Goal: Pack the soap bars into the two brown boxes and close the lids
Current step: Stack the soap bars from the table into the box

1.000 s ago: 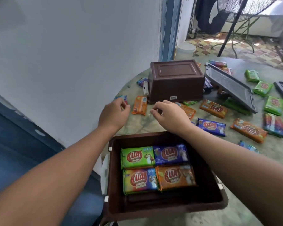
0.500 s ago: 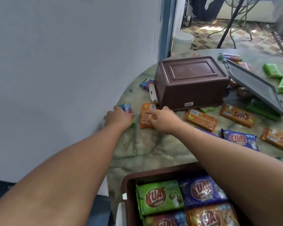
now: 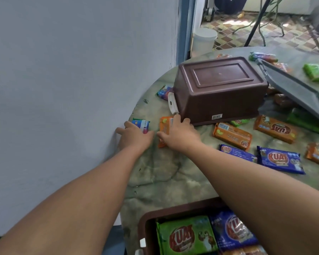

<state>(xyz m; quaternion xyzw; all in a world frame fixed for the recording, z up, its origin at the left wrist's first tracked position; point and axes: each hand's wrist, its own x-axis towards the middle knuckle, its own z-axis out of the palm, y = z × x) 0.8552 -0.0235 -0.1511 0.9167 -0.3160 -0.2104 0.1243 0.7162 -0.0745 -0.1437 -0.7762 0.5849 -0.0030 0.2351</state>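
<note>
Head view, left hand: the left hand lies on a blue soap bar at the desk edge by the wall; fingers curl over its near end, grip apparently closing on it.
Head view, right hand: the right hand covers an orange soap bar; thumb and fingers bracket it, a firm hold cannot be confirmed.
Key relation: each bar lies directly under its own hand; the orange bar's long axis runs away from the person, along the reach.
Near box: the open brown box sits at the bottom of the view, behind both hands, partly filled.
Far box: an overturned brown box stands just beyond the right hand.
Judgement: lifting comes next, then carrying back to the open box.
</note>
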